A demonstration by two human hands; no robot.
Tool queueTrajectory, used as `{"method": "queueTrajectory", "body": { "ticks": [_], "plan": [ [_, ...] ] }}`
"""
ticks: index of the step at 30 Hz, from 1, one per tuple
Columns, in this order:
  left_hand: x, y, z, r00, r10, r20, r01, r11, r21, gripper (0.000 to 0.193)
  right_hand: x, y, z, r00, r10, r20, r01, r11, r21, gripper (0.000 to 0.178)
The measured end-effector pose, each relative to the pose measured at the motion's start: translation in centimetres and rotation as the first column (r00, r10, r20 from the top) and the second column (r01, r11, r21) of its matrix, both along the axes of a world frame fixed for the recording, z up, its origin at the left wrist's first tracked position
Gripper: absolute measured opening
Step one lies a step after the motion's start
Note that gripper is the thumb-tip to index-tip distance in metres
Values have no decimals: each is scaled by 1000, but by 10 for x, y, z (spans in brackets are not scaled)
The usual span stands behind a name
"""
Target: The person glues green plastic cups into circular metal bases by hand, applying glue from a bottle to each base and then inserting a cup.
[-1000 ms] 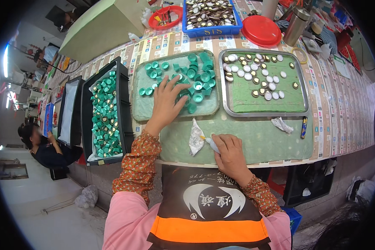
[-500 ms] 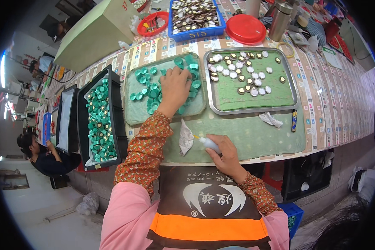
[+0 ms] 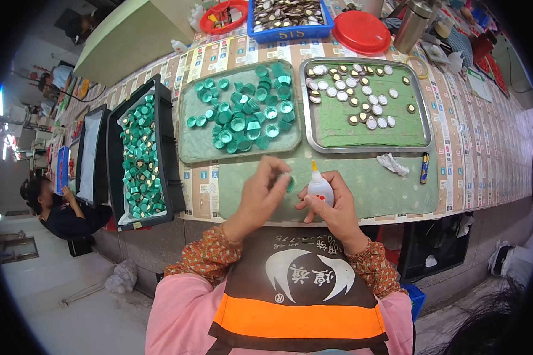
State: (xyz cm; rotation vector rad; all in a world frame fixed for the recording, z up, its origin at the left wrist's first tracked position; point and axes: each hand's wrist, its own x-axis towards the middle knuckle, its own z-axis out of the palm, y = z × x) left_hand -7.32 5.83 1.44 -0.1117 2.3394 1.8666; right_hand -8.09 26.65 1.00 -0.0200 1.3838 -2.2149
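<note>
My left hand (image 3: 262, 195) holds a small green foil cup (image 3: 289, 182) at its fingertips, just above the green mat (image 3: 367, 189). My right hand (image 3: 331, 210) grips a small white glue bottle (image 3: 320, 187) with a yellow tip, upright, right beside the cup. Behind the hands a metal tray (image 3: 189, 151) lined in green carries many loose green foil cups (image 3: 249, 115). To its right a second metal tray (image 3: 423, 127) holds several small round silver and gold caps (image 3: 361, 97).
A black crate (image 3: 172, 177) full of green cups stands at my left, with another black tray (image 3: 92, 157) beyond it. A crumpled tissue (image 3: 392, 164) and a lighter (image 3: 424, 167) lie on the mat. A blue bin (image 3: 290, 29), red lid (image 3: 361, 31) and steel flask (image 3: 411, 26) stand behind. Another person (image 3: 59, 207) sits at far left.
My left hand has come back from the tray of green cups with one cup in its fingers. My right hand has lifted the glue bottle upright next to it.
</note>
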Motion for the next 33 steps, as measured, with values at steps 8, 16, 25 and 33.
{"method": "queueTrajectory", "body": {
  "ticks": [8,16,25,33],
  "plan": [
    [42,-1,-10,998,4,56,-20,958,287,17,7,-23,-1,998,52,-21,-47,976,213,36],
    [44,-43,-25,956,-51,-290,-106,859,-502,37,15,-23,-10,998,-66,16,57,943,327,31],
    [30,-11,-43,887,-271,-375,-37,766,-642,51,8,-15,-3,978,-167,-124,205,871,446,29],
    [22,-19,-14,944,-245,-221,188,949,-252,42,7,-8,-1,973,-141,-181,216,831,513,28]
  ]
}}
